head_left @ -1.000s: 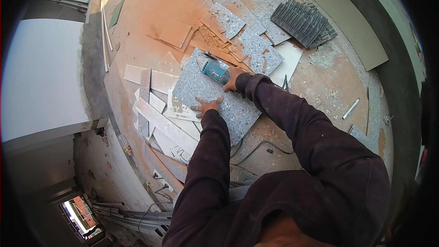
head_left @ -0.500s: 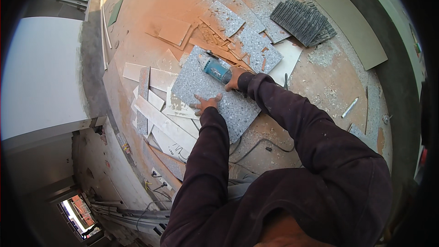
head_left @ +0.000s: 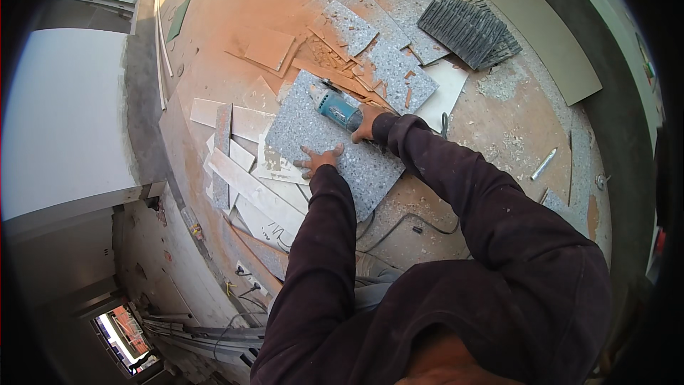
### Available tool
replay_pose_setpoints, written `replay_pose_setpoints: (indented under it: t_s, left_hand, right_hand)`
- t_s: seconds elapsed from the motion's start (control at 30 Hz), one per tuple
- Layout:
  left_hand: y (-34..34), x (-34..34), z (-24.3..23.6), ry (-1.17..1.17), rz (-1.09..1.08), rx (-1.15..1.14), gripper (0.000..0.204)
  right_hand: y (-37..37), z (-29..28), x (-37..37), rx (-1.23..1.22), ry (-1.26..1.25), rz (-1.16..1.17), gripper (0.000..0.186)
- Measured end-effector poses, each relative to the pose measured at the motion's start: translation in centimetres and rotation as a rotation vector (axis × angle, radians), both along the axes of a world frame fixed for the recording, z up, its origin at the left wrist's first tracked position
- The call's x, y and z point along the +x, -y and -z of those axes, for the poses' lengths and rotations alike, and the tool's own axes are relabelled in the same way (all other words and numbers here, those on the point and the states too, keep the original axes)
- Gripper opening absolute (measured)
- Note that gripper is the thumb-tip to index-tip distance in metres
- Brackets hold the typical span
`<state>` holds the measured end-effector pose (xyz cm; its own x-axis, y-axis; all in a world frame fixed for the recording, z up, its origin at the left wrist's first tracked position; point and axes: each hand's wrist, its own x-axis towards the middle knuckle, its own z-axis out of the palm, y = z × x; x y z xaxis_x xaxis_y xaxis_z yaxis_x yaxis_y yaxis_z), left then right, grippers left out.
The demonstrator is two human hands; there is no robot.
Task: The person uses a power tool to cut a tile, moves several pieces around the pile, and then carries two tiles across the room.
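Observation:
A teal angle grinder (head_left: 336, 110) lies along the upper part of a grey speckled tile (head_left: 370, 175), its disc end near the tile's far edge. My right hand (head_left: 368, 122) is wrapped round the rear of its body. Flat on the same tile, close to its left edge, rests my left hand (head_left: 320, 160) with fingers spread. Beneath the tile's left side are pale tile offcuts (head_left: 249, 178). Reddish dust and broken strips (head_left: 335, 64) lie just beyond the disc. The exact contact between disc and tile is too small to make out.
More speckled tile pieces (head_left: 395, 75) lie farther off, beside a stack of dark ridged slabs (head_left: 469, 32). A long beige board (head_left: 531, 25) leans at the right. A white tube (head_left: 544, 164) lies on the floor. A black cable (head_left: 399, 222) curves near my body, and plugs sit in a power strip (head_left: 251, 279).
The view has shifted very slightly. Both hands and the angle grinder keep practically the same places on the tile.

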<state>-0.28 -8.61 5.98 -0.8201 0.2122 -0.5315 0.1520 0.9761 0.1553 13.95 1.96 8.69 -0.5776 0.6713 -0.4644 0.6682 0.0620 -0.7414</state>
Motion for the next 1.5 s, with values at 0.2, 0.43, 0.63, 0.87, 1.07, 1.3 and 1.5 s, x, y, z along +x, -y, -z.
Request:
replay_pose_setpoints:
  t_s: [0.2,0.43,0.63,0.87,1.07,1.3,1.5]
  left_hand:
    - [-0.2,0.1,-0.3,0.002,0.021,-0.022,0.109]
    - [0.0,0.0,-0.3,0.005,0.022,-0.024,0.109]
    - [-0.1,0.2,-0.6,0.000,0.018,-0.020,0.109]
    - [-0.1,0.4,-0.6,-0.010,0.023,-0.030,0.110]
    - [-0.2,0.5,-0.5,-0.008,0.024,-0.033,0.109]
    - [-0.1,0.4,-0.4,-0.013,0.012,-0.008,0.108]
    - [-0.1,0.5,-0.6,-0.010,0.015,-0.006,0.107]
  right_hand:
    - [0.2,1.2,0.3,0.008,-0.021,0.008,0.078]
    - [0.5,1.3,0.6,0.020,-0.002,0.009,0.079]
    - [0.7,0.3,1.2,-0.014,0.010,-0.010,0.079]
    - [1.1,1.6,1.3,0.012,-0.019,0.020,0.076]
    - [1.4,2.1,1.8,0.042,-0.040,0.021,0.073]
    - [1.7,1.9,2.2,0.023,-0.036,0.026,0.074]
    - [2.0,1.5,2.8,0.024,-0.025,0.029,0.073]
